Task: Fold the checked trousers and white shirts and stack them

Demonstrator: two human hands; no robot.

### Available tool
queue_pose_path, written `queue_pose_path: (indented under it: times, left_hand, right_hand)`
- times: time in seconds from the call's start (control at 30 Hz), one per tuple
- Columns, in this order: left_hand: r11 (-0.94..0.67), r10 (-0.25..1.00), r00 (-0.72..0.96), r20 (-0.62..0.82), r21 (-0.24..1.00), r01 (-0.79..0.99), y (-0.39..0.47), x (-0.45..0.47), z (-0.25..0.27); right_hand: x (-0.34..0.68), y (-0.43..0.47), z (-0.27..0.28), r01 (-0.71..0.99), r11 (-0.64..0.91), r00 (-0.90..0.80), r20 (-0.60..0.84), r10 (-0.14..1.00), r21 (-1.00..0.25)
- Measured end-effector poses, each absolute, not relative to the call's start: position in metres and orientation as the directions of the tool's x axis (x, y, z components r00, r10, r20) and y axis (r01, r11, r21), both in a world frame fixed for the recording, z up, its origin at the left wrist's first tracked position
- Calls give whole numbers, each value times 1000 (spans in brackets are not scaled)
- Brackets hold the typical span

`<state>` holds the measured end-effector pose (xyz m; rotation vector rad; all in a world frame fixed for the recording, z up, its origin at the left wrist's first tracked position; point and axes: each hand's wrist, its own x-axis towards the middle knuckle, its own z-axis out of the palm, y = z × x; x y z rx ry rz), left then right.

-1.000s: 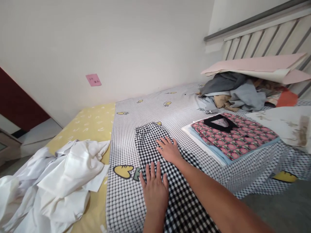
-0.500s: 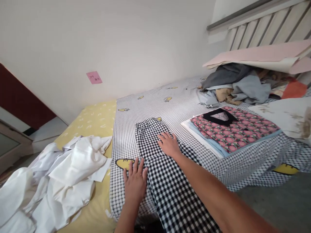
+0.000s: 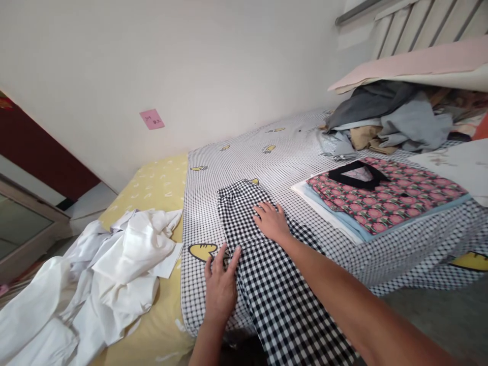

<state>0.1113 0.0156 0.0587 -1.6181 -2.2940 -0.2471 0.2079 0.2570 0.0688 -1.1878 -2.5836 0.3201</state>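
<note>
- The black-and-white checked clothes (image 3: 263, 274) lie on the bed (image 3: 206, 218), to the left of the flowery shirt (image 3: 389, 203). Their near end seems to hang over the edge.
- My right hand (image 3: 271, 221) is open and lies on them, on the side nearer the flowery shirt.
- My left hand (image 3: 221, 290) is open too, with bent fingers, by the edge farther from the flowery shirt. I can't tell if it touches the cloth.
- The hanging end could slide down, because its weight pulls.
- If my right hand pushes sideways, the cloth could wrinkle.
- My right arm (image 3: 324, 274) could bump the flowery shirt if it swings over.
</note>
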Motion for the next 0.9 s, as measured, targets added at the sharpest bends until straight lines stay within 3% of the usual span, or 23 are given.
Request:
queue_pose_path:
  times: [0.1,0.33,0.9]
  left_hand:
    - [277,916,-246,317,-58,959,14,109,60]
    - [339,918,-348,190,79,937,22,113,69]
    - [342,912,-355,206,97,935,22,115,68]
  right_hand:
    - [207,256,70,716,628,-612,157,775,-306]
    - [207,257,69,715,632,-613,165,772,-300]
    - [207,260,62,674,636,-608,207,767,-377]
